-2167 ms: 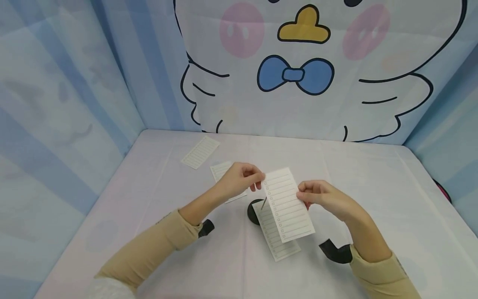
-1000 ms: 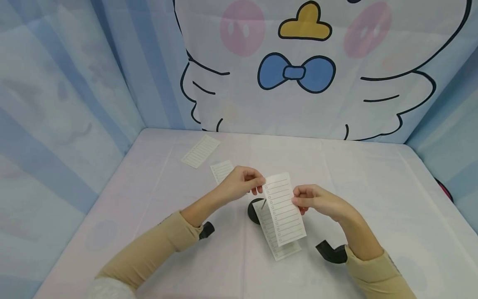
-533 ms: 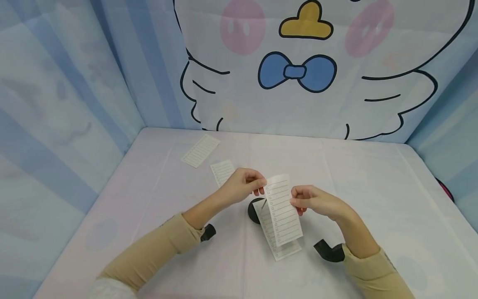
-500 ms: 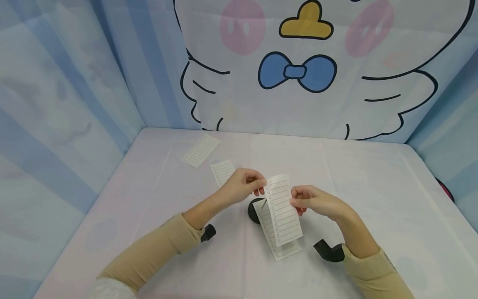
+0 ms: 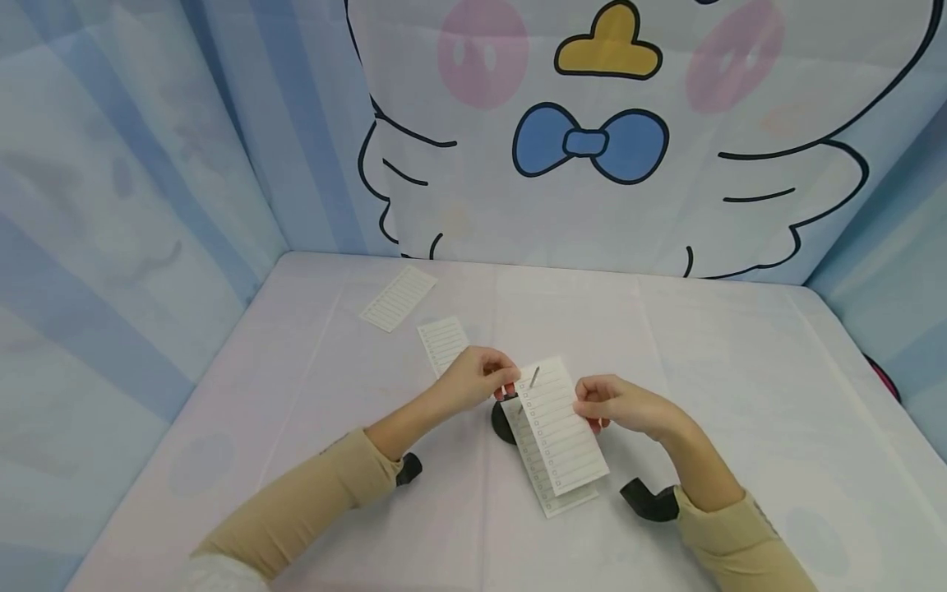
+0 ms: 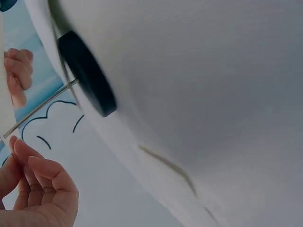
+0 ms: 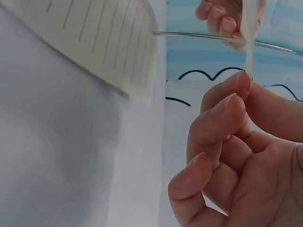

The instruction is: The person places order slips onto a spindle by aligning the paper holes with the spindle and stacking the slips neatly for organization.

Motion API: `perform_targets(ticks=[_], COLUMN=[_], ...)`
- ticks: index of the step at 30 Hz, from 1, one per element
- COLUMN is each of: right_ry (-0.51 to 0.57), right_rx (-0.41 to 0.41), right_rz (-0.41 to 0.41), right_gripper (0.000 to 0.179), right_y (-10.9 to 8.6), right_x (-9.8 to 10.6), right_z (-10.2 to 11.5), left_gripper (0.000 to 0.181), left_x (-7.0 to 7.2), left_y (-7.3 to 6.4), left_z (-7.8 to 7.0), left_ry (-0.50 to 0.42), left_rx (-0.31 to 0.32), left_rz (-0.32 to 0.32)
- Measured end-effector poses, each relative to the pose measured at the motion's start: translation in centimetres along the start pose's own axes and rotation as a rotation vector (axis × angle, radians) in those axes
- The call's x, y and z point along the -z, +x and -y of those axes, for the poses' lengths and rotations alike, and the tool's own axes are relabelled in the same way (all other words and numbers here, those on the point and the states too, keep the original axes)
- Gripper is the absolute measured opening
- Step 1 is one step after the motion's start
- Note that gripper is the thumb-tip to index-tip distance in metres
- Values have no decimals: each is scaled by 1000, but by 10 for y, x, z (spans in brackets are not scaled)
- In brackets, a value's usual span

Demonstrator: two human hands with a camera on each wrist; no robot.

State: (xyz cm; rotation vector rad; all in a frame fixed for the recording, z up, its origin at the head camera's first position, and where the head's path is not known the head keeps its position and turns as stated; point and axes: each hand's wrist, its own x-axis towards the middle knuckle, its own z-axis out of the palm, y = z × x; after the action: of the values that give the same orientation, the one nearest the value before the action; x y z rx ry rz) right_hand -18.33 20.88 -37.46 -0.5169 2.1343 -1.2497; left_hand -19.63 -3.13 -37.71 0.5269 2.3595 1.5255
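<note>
A white checklist slip [image 5: 570,444] is tilted above the table, pinched between thumb and fingers of both hands. My left hand [image 5: 477,380] has its upper left edge, and my right hand [image 5: 625,403] grips the right edge. A thin metal spike [image 5: 534,377] pokes through the slip near its top; in the right wrist view the rod [image 7: 203,35] shows on both sides of the slip [image 7: 249,28]. The spike rises from a round black base [image 6: 87,73]. Lower on the same spike sits another lined slip [image 5: 542,481], mostly covered by the held one.
Two more lined slips lie on the white table: one slip [image 5: 398,298] at the back left, another slip [image 5: 444,339] partly behind the left hand. A cartoon-printed cloth [image 5: 592,222] hangs at the back, with blue striped curtains [image 5: 133,247] at the sides.
Both hands have lowered the slip slightly, and the spike tip, hidden behind it before, now sticks out through its top. The lower slip and the table slips have stayed put.
</note>
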Motion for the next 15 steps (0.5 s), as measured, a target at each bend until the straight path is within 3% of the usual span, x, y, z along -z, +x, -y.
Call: perform_targets(ticks=[7, 15], right_ry=[-54, -93], right_rx=[-85, -104], right_rz=[19, 42], right_gripper=[16, 16], right_y=[8, 13], right_x=[-7, -12], right_z=[-12, -18], left_gripper=[16, 17], left_x=[-3, -3], left_y=[3, 7], left_z=[19, 27], left_ry=[48, 65], left_rx=[103, 191], left_rz=[64, 126])
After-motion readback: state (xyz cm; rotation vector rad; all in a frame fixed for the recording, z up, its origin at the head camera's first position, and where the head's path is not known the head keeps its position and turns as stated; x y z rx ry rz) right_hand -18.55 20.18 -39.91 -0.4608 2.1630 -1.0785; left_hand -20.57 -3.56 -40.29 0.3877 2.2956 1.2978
